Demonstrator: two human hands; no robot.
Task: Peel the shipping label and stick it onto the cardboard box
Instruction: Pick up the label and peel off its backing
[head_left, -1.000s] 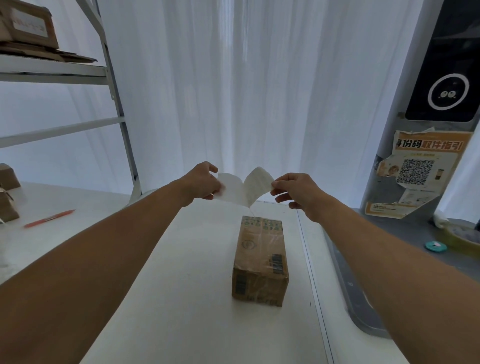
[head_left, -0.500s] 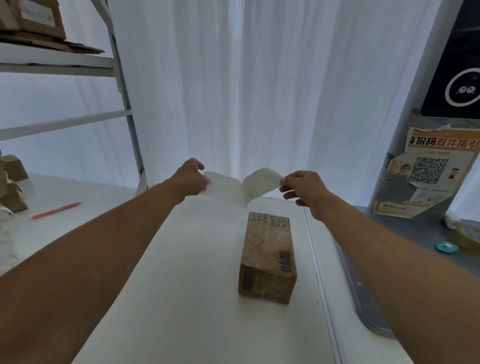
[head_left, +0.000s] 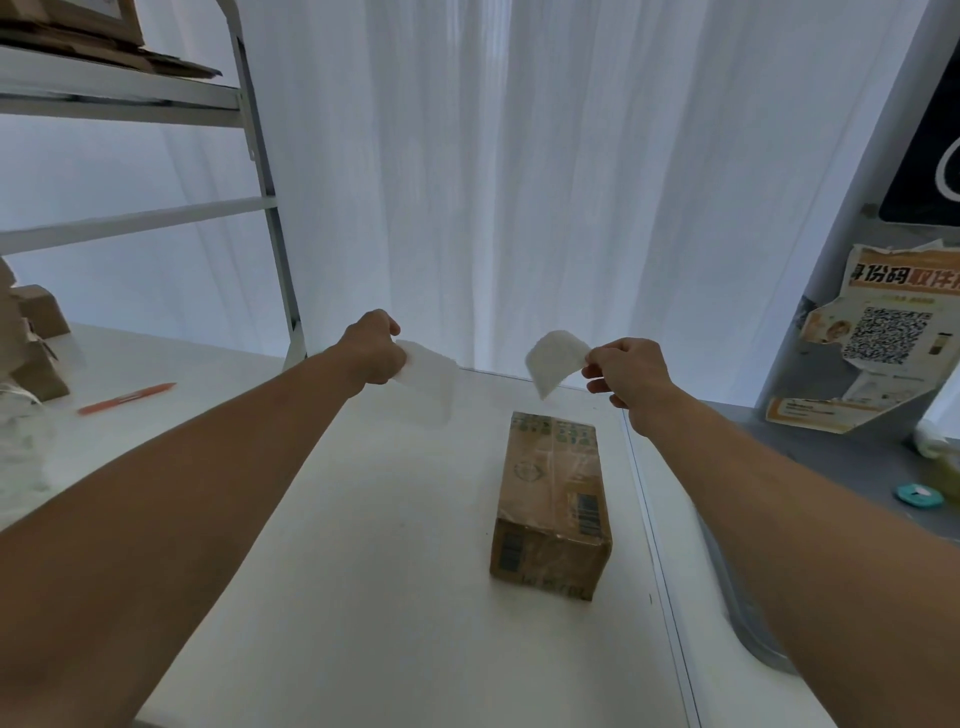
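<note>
i read the peel as done: two white sheets hang apart in the air, no longer joined. my left hand (head_left: 371, 347), out at about 11 o'clock from the cardboard box (head_left: 553, 501), is closed in a pinch on one sheet (head_left: 428, 378) that droops down and to the right of the knuckles. my right hand (head_left: 626, 370), at about 1 o'clock from the box, pinches the other sheet (head_left: 555, 359) between thumb and forefinger, the remaining fingers curled loosely under. which sheet is the shipping label and which the backing i cannot tell; both look blank white and blurred. the box lies lengthways on the white table (head_left: 363, 597), well below both hands, its taped top face bare apart from a barcode towards its 3 o'clock edge. to do the sticking well i would keep the adhesive side from folding onto itself, bring the label down flat over the clear middle of the top, land one edge first, then smooth across so no bubble forms. the spare sheet should go aside, towards the orange pen (head_left: 127, 397) at 9 o'clock.
</note>
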